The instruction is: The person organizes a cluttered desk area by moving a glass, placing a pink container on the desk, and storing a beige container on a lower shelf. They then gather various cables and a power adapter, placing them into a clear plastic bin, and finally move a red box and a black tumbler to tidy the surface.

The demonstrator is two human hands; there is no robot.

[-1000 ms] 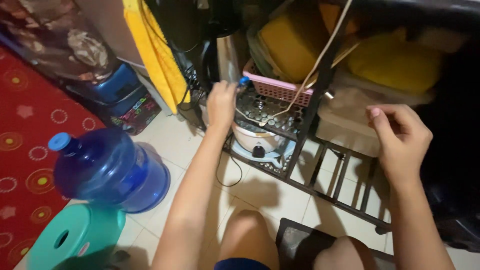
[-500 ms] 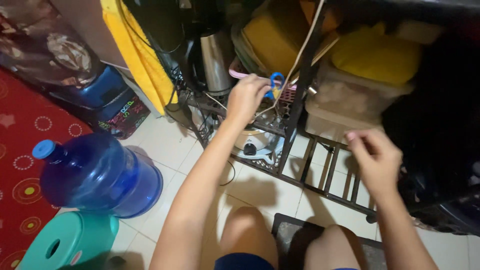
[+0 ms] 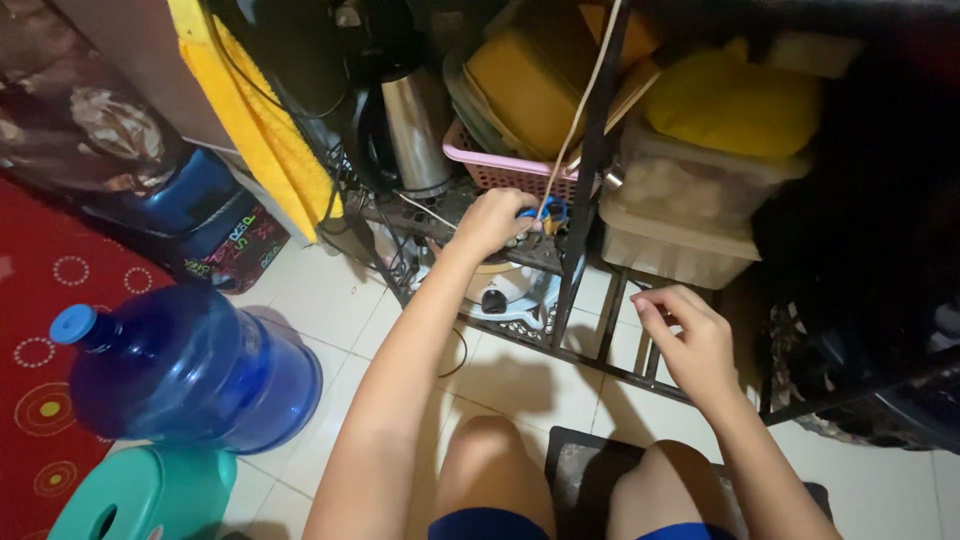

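My left hand (image 3: 492, 220) reaches onto the middle shelf of a black metal rack (image 3: 583, 215). It is closed around small scissors with blue handles (image 3: 546, 211), right where a cream cord (image 3: 582, 108) hangs down in front of a pink basket (image 3: 498, 172). My right hand (image 3: 690, 338) hovers lower, in front of the rack's bottom bars, fingers curled with nothing seen in them. My bare knees show at the bottom edge.
A steel kettle (image 3: 413, 128), yellow containers (image 3: 520, 85) and a clear plastic box (image 3: 680, 215) crowd the rack; a white cooker (image 3: 500, 288) sits below. A big blue water jug (image 3: 190, 370), a teal stool (image 3: 140, 495), a red rug (image 3: 40, 330) and a yellow towel (image 3: 260, 130) are at the left.
My left hand moved right along the shelf and took up the blue-handled scissors by the cord. My right hand dropped lower and moved left, its fingers curling in.
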